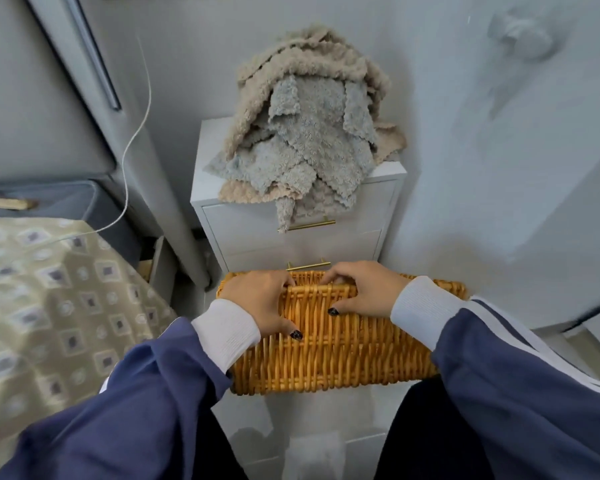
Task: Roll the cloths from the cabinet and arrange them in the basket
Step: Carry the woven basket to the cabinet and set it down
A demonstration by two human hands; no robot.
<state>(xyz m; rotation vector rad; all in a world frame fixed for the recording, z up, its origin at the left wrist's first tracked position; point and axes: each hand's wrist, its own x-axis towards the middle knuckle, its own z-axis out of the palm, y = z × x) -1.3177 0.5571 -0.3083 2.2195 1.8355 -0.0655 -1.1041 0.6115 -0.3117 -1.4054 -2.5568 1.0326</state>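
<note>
Hands on honey-coloured woven wicker basket (340,344): I see left hand (257,299) and right hand (368,289) fingers hooked over rim. Fluffy grey-beige cloths (309,133) heaped atop narrow white drawer cabinet (243,230), corner overhanging; bump could topple pile.

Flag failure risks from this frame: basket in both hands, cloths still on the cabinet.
1. The cloth pile sits loose, and one strip hangs over the cabinet front edge, so a tug could drag several off.
2. Both the left hand and right hand grip the basket rim, leaving none free for cloths until it is set down.
</note>
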